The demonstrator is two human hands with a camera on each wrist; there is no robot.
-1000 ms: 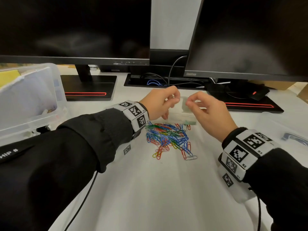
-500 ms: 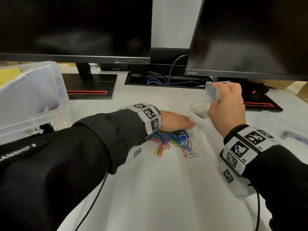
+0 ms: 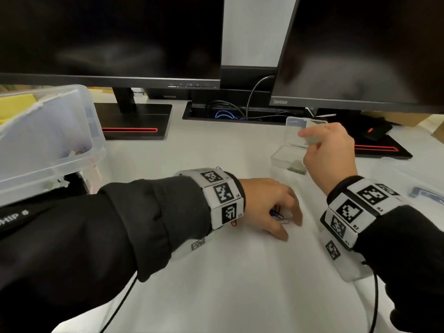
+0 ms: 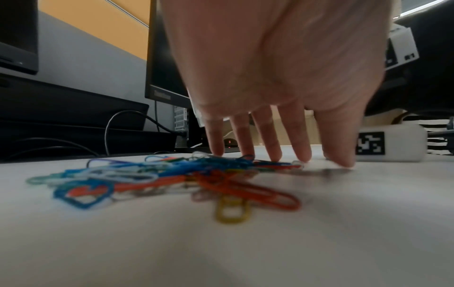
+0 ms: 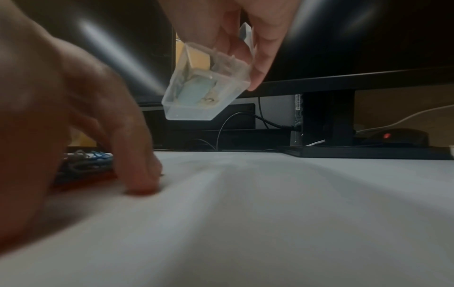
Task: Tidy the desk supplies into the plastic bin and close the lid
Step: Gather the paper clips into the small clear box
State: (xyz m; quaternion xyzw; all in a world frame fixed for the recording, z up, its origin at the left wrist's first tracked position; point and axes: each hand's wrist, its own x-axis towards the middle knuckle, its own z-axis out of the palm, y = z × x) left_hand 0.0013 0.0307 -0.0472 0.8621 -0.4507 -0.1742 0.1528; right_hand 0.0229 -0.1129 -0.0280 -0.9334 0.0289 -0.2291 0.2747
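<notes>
a: state the current position of both hands.

b: the left hand (image 3: pixel 266 205) lies over the loose pile of coloured wire paper clips (image 4: pixel 172 178) on the white table (image 3: pixel 240 284). its fingers (image 4: pixel 298 139) are spread and nearly straight, tips on the far edge of the pile, nothing gripped. the right hand (image 3: pixel 329 152) holds the small clear hinged plastic case (image 5: pixel 206 93) off the table, pinched between thumb and fingers, tilted with its mouth toward the pile.

a: where is the destination?

b: the large clear plastic bin (image 3: pixel 48 140) stands at the left table edge, well apart from both hands. a part that may be its lid (image 3: pixel 425 194) shows at the far right; this cannot be confirmed.

a: list the failure risks.

b: one: straight fingers raking the clips can scatter them, since the pile is loose and the clips slide freely. two: the case is tilted and held only at one end; a clip load pushed against it may twist it out of the pinch. three: interlocked clips may drag as a chain and catch on the case rim, leaving strays outside. four: the case mouth looks narrow against the pile, so overfilling may prevent its flap from closing.
</notes>
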